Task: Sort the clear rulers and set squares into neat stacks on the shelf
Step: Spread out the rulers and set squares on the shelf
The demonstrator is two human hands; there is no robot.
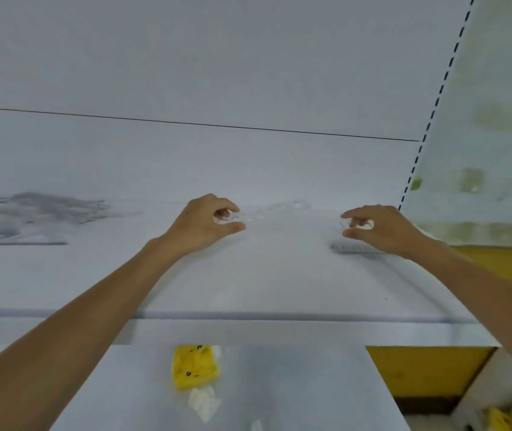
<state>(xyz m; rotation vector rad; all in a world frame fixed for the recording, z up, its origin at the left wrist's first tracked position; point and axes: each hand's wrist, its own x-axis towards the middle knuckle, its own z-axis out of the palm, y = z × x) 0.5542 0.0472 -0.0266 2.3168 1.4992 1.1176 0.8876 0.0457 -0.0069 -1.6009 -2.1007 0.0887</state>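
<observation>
On the white shelf (248, 275), my left hand (208, 223) pinches one end of a clear ruler (253, 216) between thumb and curled fingers. The ruler is almost invisible; only faint markings show beside the fingers. My right hand (379, 227) pinches clear plastic at about the same height, apparently the ruler's other end. Below the right hand, a small stack of clear rulers (354, 247) lies flat on the shelf. At far left, a loose pile of clear rulers and set squares (30, 213) is spread over the shelf.
A frosted side panel (481, 135) with a slotted upright closes the shelf on the right. The shelf's front edge (279, 315) runs across the view. A yellow cartoon packet (194, 367) lies on the lower shelf, with yellow compartments (425, 371) to the right.
</observation>
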